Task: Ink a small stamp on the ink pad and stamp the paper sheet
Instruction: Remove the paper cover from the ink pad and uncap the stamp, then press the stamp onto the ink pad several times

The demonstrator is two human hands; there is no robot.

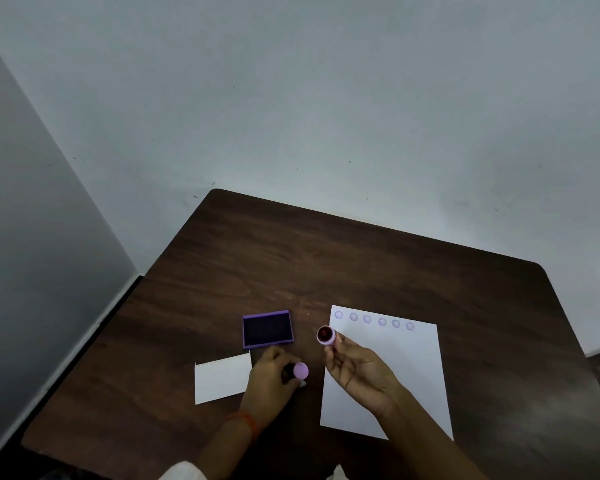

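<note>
Stamp point(325, 335), no legible writing

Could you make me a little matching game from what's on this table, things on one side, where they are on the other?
Things:
1. ink pad
2. round stamp
3. small white card
4. row of stamped circles

Places:
A. along the far edge of the paper sheet
B. held up in the right hand
C. left of the left hand
D. open on the table, just beyond the left hand

Pairs: 1-D, 2-B, 3-C, 4-A

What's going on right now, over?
Right hand holds small stamp, face up. Left hand holds purple cap. Six prints on paper sheet. Ink pad open, unobstructed.
</note>
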